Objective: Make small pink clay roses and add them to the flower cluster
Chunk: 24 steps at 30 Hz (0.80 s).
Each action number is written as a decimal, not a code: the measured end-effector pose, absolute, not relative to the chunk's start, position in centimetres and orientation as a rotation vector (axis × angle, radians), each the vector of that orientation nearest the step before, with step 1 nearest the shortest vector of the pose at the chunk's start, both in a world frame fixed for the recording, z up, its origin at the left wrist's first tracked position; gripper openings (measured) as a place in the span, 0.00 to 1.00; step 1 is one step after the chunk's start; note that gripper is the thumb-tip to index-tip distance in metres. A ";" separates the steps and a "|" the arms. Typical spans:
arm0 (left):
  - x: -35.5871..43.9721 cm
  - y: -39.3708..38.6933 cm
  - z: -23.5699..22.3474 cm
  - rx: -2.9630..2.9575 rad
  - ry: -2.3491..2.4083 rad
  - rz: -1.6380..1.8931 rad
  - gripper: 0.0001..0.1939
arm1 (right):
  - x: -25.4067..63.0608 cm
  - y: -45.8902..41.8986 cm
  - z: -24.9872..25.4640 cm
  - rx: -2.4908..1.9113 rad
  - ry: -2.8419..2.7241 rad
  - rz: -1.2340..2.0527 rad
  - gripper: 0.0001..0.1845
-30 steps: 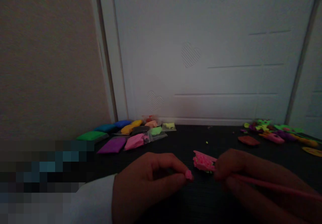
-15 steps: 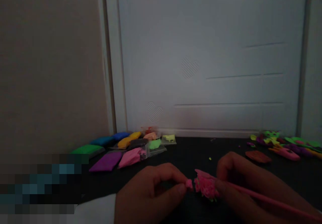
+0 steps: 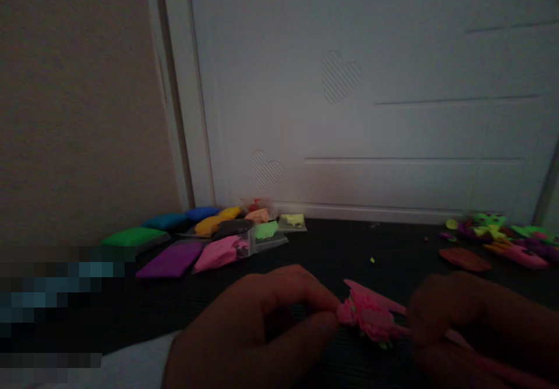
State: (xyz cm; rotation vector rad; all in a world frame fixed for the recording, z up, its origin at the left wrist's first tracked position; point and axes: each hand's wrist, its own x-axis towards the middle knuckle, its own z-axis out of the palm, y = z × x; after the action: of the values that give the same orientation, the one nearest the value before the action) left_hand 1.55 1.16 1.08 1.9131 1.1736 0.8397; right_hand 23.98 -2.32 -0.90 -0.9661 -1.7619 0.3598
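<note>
My left hand (image 3: 271, 319) is closed in a pinch, with a small pink clay piece (image 3: 346, 313) at its fingertips. That piece touches the left side of a pink clay flower cluster (image 3: 373, 318), which has small green bits along its lower edge. On the right, my right hand (image 3: 463, 319) closes around a long pink pointed modelling tool (image 3: 502, 368). Its tapered tip (image 3: 371, 297) passes behind the cluster, and a second pink stem-like part runs from the cluster toward my right fingers. The grip itself is dim and partly hidden.
Bags of coloured clay, including a purple one (image 3: 172, 260) and a pink one (image 3: 218, 253), lie at the left. A brown flat piece (image 3: 465, 259) and several colourful clay figures (image 3: 493, 232) lie at the right. A white panel (image 3: 283, 115) stands behind.
My left hand has brought the small pink piece from just beside the flower cluster into contact with it. My right hand has shifted rightward from the cluster. The camera view has tilted slightly.
</note>
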 end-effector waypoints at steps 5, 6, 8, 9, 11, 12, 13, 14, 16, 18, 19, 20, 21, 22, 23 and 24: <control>1.7 0.8 1.6 1.920 1.178 0.893 0.12 | 24.5 -2.6 -0.8 -0.977 -1.836 0.309 0.12; 1.8 0.6 1.8 1.907 1.183 0.891 0.11 | 24.5 -2.7 -0.7 -1.001 -1.823 0.298 0.11; 2.0 0.1 2.2 1.861 1.220 0.893 0.11 | 24.4 -3.1 -0.6 -1.038 -1.795 0.297 0.11; 2.1 0.0 2.3 1.839 1.242 0.893 0.11 | 24.3 -3.3 -0.5 -1.045 -1.786 0.308 0.11; 2.1 -0.3 2.4 1.829 1.240 0.889 0.11 | 24.1 -3.6 -0.3 -1.040 -1.785 0.315 0.11; 2.1 -0.3 2.3 1.831 1.228 0.893 0.10 | 23.9 -3.7 -0.2 -1.031 -1.784 0.311 0.11; 2.1 -0.3 2.3 1.832 1.215 0.898 0.10 | 23.9 -3.8 -0.2 -1.023 -1.782 0.312 0.11; 2.1 -0.3 2.3 1.830 1.205 0.904 0.10 | 23.9 -3.8 -0.1 -1.020 -1.781 0.312 0.11; 2.0 -0.2 2.2 1.823 1.190 0.904 0.09 | 24.1 -3.5 -0.2 -1.011 -1.797 0.308 0.11; 2.0 -0.1 2.2 1.822 1.181 0.884 0.09 | 24.7 -2.8 -0.3 -0.955 -1.838 0.311 0.13; 2.0 -0.1 2.2 1.823 1.181 0.872 0.09 | 25.0 -2.5 -0.4 -0.903 -1.885 0.320 0.15; 2.0 0.0 2.2 1.823 1.182 0.864 0.09 | 25.2 -2.1 -0.5 -0.846 -1.937 0.333 0.18; 2.0 -0.1 2.2 1.825 1.183 0.859 0.09 | 25.4 -1.9 -0.5 -0.805 -1.973 0.343 0.19; 2.0 -0.1 2.2 1.831 1.185 0.859 0.09 | 25.4 -1.8 -0.5 -0.780 -2.014 0.341 0.20; 1.9 -0.1 2.1 1.845 1.190 0.861 0.09 | 25.3 -1.9 -0.5 -0.810 -1.977 0.324 0.19; 1.8 -0.2 2.0 1.868 1.198 0.863 0.09 | 25.0 -2.0 -0.5 -0.858 -1.919 0.286 0.16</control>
State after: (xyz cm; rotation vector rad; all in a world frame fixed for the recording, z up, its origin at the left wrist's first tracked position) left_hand 1.84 -0.18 2.02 1.8678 1.1980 0.8628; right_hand 25.03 -2.02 -0.50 -0.8579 -1.9194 0.2859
